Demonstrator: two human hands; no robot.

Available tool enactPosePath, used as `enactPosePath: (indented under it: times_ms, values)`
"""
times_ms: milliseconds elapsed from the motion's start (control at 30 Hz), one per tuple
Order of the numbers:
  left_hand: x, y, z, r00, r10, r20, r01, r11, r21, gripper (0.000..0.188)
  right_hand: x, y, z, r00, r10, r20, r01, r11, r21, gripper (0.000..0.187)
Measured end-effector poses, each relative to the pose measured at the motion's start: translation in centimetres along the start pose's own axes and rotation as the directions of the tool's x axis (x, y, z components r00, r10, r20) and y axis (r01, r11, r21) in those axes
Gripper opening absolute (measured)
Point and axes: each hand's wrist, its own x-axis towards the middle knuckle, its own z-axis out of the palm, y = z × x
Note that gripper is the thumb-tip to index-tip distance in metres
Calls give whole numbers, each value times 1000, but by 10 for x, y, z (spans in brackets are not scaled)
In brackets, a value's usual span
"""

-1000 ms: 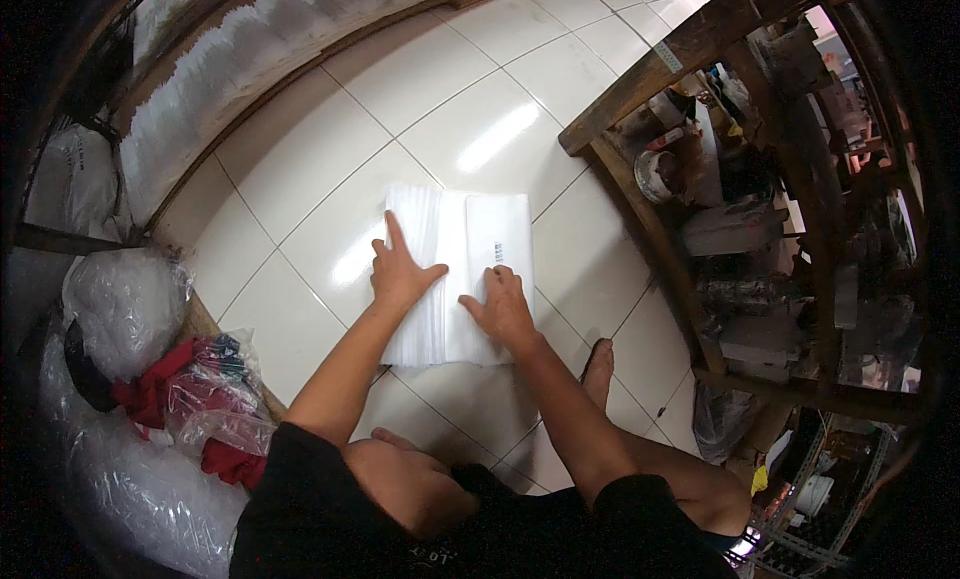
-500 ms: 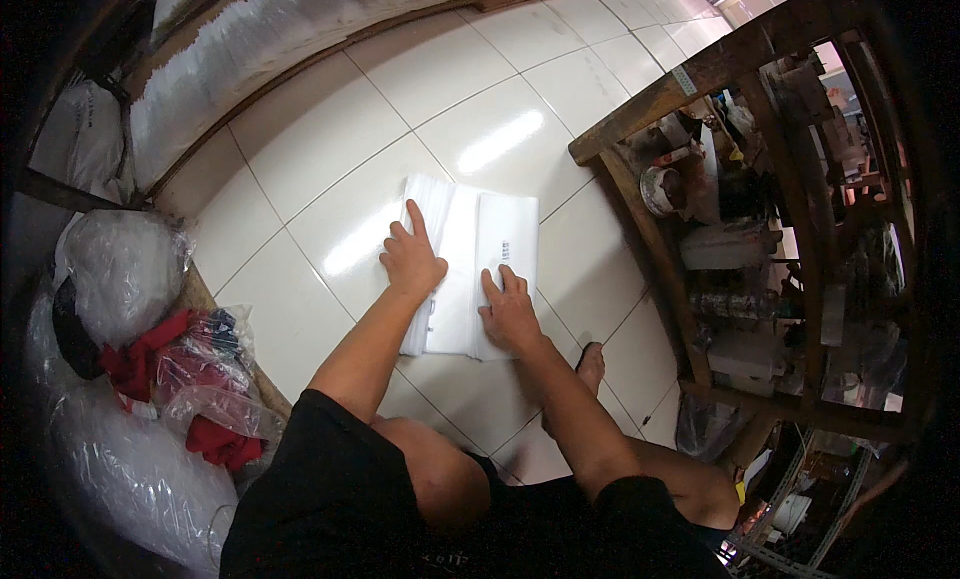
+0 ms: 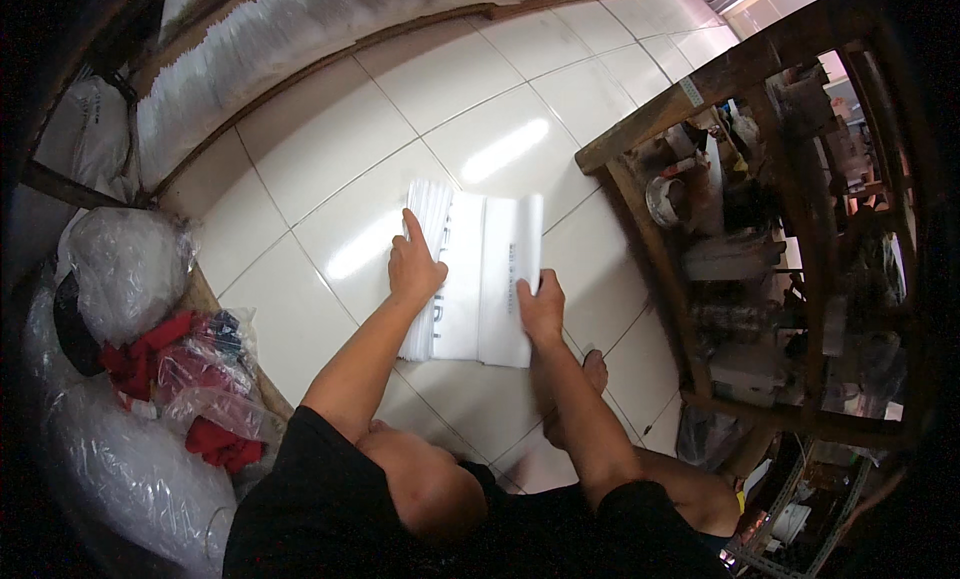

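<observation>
A stack of thin white plastic sheets or bags [image 3: 462,324] with dark print lies on the tiled floor in front of me. Its left side is a thick layered fold; its right side is a flap with a raised edge. My left hand [image 3: 412,267] grips the left fold, thumb on top, index finger stretched along the outer edge, the other fingers partly hidden. My right hand [image 3: 543,307] holds the right edge of the flap, thumb over the upper face and fingers behind it, mostly out of sight.
White tiled floor [image 3: 480,69] surrounds the stack. A long row of white plastic [image 3: 290,44] lines the upper left. Clear plastic bags [image 3: 130,269] and red cloth [image 3: 215,441] lie at left. A wooden rack [image 3: 650,224] with cluttered shelves stands at right, near my bare foot [image 3: 596,367].
My right hand has moved from lying on the flap to its right edge, which is now lifted. The left fold has opened a little, showing large print. My left hand has shifted slightly.
</observation>
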Motion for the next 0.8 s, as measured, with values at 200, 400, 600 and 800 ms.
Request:
enactPosePath:
  times_ms: [200,400,600,800]
  values:
    - [2,-1,2,1000,-13,18,13,1000,10,110,-35,-34,66,710,-701,67,704,708,-59,51]
    - [5,-3,1,999,-11,49,12,1000,-23,113,13,11,66,983,-153,102,145,986,80,62]
    - [12,-13,-7,995,-33,93,36,999,-40,116,20,-12,61,961,-68,266,-20,949,313,74]
    - [17,-25,-20,991,56,121,-25,969,-245,115,17,-23,64,972,-97,215,-35,843,537,66]
